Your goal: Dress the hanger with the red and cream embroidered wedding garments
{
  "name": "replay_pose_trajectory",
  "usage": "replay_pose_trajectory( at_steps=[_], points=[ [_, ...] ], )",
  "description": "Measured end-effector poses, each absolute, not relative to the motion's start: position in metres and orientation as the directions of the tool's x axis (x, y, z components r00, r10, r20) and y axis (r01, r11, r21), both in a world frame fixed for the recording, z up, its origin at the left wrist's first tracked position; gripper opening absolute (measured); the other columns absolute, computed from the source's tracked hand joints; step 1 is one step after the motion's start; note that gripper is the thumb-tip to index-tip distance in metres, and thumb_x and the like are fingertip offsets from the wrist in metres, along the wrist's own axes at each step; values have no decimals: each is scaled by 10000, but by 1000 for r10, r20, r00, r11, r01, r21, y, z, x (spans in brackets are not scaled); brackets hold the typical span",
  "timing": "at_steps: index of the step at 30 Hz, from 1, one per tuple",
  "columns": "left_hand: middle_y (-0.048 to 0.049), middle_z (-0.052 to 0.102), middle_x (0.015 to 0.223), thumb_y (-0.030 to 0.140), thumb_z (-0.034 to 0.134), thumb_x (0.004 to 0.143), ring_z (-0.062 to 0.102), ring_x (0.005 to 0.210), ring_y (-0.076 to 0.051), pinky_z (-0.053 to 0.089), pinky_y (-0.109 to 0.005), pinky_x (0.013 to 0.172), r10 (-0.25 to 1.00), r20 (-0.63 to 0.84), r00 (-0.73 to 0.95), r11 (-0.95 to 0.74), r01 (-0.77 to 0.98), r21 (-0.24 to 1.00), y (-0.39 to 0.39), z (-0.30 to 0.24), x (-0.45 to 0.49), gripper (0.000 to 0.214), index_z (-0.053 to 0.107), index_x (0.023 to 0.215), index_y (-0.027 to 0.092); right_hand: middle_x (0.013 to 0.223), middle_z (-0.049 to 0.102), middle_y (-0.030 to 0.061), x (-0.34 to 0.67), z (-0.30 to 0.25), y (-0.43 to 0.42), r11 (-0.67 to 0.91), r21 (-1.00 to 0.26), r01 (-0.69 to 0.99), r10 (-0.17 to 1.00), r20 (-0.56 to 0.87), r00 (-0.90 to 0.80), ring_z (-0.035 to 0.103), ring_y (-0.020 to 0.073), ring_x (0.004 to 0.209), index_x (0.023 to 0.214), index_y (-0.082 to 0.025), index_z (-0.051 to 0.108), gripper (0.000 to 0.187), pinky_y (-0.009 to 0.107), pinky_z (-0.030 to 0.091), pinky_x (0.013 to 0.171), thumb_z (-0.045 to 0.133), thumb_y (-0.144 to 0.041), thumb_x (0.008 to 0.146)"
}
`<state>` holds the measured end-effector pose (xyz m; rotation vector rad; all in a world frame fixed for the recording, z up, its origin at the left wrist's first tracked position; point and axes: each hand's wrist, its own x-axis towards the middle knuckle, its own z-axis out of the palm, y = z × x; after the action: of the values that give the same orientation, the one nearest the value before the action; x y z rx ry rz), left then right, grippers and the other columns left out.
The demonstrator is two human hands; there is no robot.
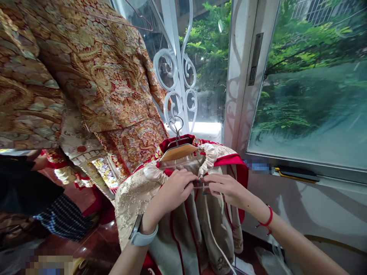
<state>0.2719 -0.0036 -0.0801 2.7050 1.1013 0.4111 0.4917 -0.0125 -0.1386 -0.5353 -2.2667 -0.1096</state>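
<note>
A cream garment (130,198) with gold embroidery and red edging hangs on a wooden hanger (180,152), its gathered collar (208,156) of pale satin showing at the neck. At the front of that neckline my left hand (179,187), with a watch on its wrist, has its fingers closed in a pinch. My right hand (225,189), red bracelet on its wrist, pinches from the other side, the fingertips nearly meeting. Thin pale cord (211,225) runs from between them and dangles down the garment's front. Exactly how the cord lies in the fingers is partly hidden.
Gold-and-red embroidered robes (109,80) hang at the left. White scrolled ironwork (168,68) stands before the window (309,95). A black-and-yellow object (296,174) lies on the sill. At lower left a person's dark clothing (31,187) shows; plastic wrapping (269,259) lies below right.
</note>
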Motion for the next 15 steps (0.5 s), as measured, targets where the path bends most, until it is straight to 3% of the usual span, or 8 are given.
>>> replay_pose_trajectory(
  at_steps=[3,7,10,12,15],
  points=[
    [-85,696,1080,132,413,906,598,1021,-232,450,-412,942,724,113,680,-674,662,328,-1,-81,271,327,654,1120,186,858,649,53,486,-134,-5,912,-6,411,294,709,-641,554,134,711,738,-197,511,289,257,460,606,397,-55,963],
    [-90,681,1164,142,417,893,600,1080,-230,435,-398,984,739,71,670,-623,640,449,3,-82,266,331,645,1125,200,855,649,68,474,-131,-1,893,144,426,157,789,-595,549,148,763,732,-184,530,296,272,488,682,405,-32,953],
    [-54,692,1055,184,462,882,610,994,-210,460,-350,915,688,12,725,-588,547,596,11,-77,262,234,637,1034,210,822,656,65,464,-129,-2,871,213,442,66,842,-535,552,149,748,717,-183,538,279,280,494,680,457,-38,941],
    [-25,666,927,273,501,891,592,865,-183,473,-301,797,688,19,726,-548,502,669,17,-72,259,143,615,939,203,798,655,61,460,-129,-3,868,217,447,38,868,-495,552,146,718,722,-183,539,259,281,491,655,489,-34,927],
    [0,611,846,345,560,872,546,774,-153,449,-260,702,769,153,621,-531,488,693,13,-63,254,152,578,863,194,806,645,63,461,-134,-2,890,120,440,78,910,-407,565,138,715,711,-191,512,255,267,479,624,534,-22,900]
  ],
)
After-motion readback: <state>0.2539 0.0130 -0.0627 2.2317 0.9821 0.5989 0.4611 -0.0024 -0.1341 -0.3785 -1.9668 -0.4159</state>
